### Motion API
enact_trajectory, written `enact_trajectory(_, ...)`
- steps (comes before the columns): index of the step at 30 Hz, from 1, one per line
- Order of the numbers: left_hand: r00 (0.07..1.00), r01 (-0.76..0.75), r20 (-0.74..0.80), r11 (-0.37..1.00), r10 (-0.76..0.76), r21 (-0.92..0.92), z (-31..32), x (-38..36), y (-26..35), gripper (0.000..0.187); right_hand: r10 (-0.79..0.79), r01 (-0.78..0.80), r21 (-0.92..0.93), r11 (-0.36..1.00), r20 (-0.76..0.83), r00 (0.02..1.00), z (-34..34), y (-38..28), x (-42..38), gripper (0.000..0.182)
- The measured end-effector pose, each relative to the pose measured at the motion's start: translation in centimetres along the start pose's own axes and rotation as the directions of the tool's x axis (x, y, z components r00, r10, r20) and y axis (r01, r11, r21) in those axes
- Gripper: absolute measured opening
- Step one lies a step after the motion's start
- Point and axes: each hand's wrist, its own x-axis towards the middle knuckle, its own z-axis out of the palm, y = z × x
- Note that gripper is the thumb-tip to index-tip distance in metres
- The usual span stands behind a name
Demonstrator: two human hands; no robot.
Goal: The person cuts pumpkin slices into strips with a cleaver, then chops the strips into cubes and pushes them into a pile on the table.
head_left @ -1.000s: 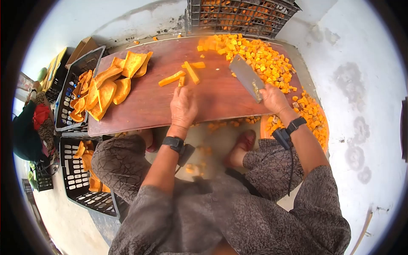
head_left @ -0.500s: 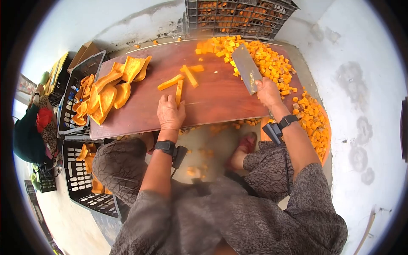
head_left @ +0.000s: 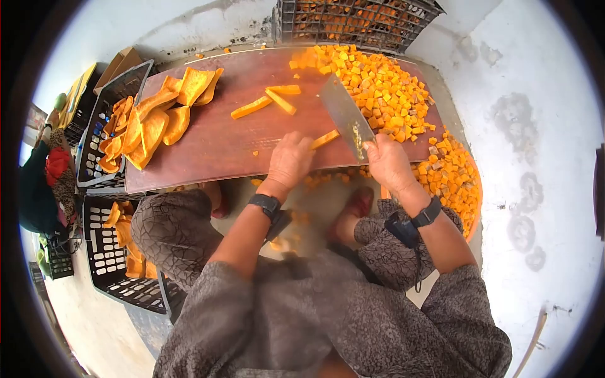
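My right hand (head_left: 387, 162) grips the handle of a cleaver (head_left: 343, 112), its broad blade slanting up and left over the red-brown board (head_left: 208, 135). Bits of orange flesh stick to the blade near the handle. My left hand (head_left: 291, 159) has its fingers closed on one end of a pumpkin strip (head_left: 324, 138), which lies flat and points toward the blade. Several more pumpkin strips (head_left: 252, 107) lie together farther back on the board. A heap of pumpkin cubes (head_left: 384, 94) spreads behind and right of the cleaver.
Curved pumpkin slabs (head_left: 165, 123) are piled at the board's left end, beside a black crate (head_left: 94, 165). Another crate (head_left: 104, 252) stands lower left. An orange tub (head_left: 471, 234) full of cubes sits right. A stacked crate (head_left: 359, 45) is behind the board. Another person (head_left: 39, 189) is at far left.
My left hand has moved right and nearer me with the pumpkin strip, turning it toward the cleaver. My right hand has brought the cleaver left and slightly nearer me.
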Motion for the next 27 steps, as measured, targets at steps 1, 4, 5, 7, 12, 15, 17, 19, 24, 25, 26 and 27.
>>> enact_trajectory(1, 1.000, 0.014, -0.009, 1.000, -0.013, 0.001, 0.0, 0.1, 0.1, 0.019, 0.023, -0.022, -0.011, 1.000, 0.047, 0.999, 0.0, -0.2, -0.5, 0.028)
enact_trajectory(4, 0.999, 0.022, -0.034, 1.000, -0.023, -0.019, 0.1, 0.1, 0.0, 0.018, 0.019, -0.018, -0.023, 1.000, 0.081, 0.996, 0.1, -0.3, -1.8, 0.028)
enact_trajectory(5, 0.999, 0.013, -0.049, 0.999, -0.015, -0.036, 0.2, 0.2, -0.1, 0.018, 0.021, -0.019, -0.023, 1.000, 0.089, 0.996, 0.1, -0.4, -2.0, 0.027)
enact_trajectory(7, 0.998, 0.019, -0.051, 0.999, -0.021, -0.031, 0.2, 0.1, -0.1, 0.016, 0.020, -0.017, -0.041, 0.999, 0.094, 0.995, 0.2, -0.7, -2.3, 0.026)
enact_trajectory(12, 0.998, 0.028, -0.051, 0.999, -0.030, -0.031, 0.2, 0.2, -0.3, 0.013, -0.075, 0.090, -0.108, 0.990, 0.138, 0.988, 0.9, -1.7, -1.5, 0.023)
enact_trajectory(15, 0.999, 0.019, -0.048, 1.000, -0.020, -0.018, 0.2, 0.2, 0.0, 0.011, -0.033, 0.040, -0.057, 0.998, 0.133, 0.991, 2.8, -1.4, 0.0, 0.023)
enact_trajectory(17, 0.993, 0.109, 0.049, 0.992, -0.106, -0.055, -0.1, 0.2, 0.0, 0.017, 0.012, 0.002, -0.104, 0.995, 0.139, 0.990, 3.3, -2.1, 1.5, 0.024)
enact_trajectory(19, 0.992, 0.112, 0.059, 0.992, -0.109, -0.062, -0.1, 0.3, 0.0, 0.017, 0.068, -0.057, -0.112, 0.992, 0.103, 0.992, 4.2, -1.9, 2.7, 0.025)
enact_trajectory(24, 0.994, 0.104, 0.029, 0.993, -0.102, -0.061, -0.1, 0.0, -0.2, 0.021, 0.060, -0.057, -0.075, 0.996, 0.040, 0.997, 3.6, -0.2, 3.5, 0.027)
enact_trajectory(25, 0.996, 0.089, 0.011, 0.994, -0.088, -0.059, -0.2, 0.0, -0.1, 0.021, 0.055, -0.052, -0.077, 0.996, 0.047, 0.997, 3.0, -0.3, 3.1, 0.027)
enact_trajectory(26, 0.997, 0.076, -0.005, 0.995, -0.076, -0.058, -0.3, 0.0, 0.0, 0.021, 0.085, -0.085, -0.027, 0.996, 0.024, 0.996, 2.3, -0.5, 2.5, 0.026)
enact_trajectory(27, 0.996, 0.084, -0.002, 0.995, -0.084, -0.060, -0.3, 0.0, 0.1, 0.021, 0.120, -0.120, 0.024, 0.992, 0.001, 0.993, 1.9, -0.8, 1.9, 0.026)
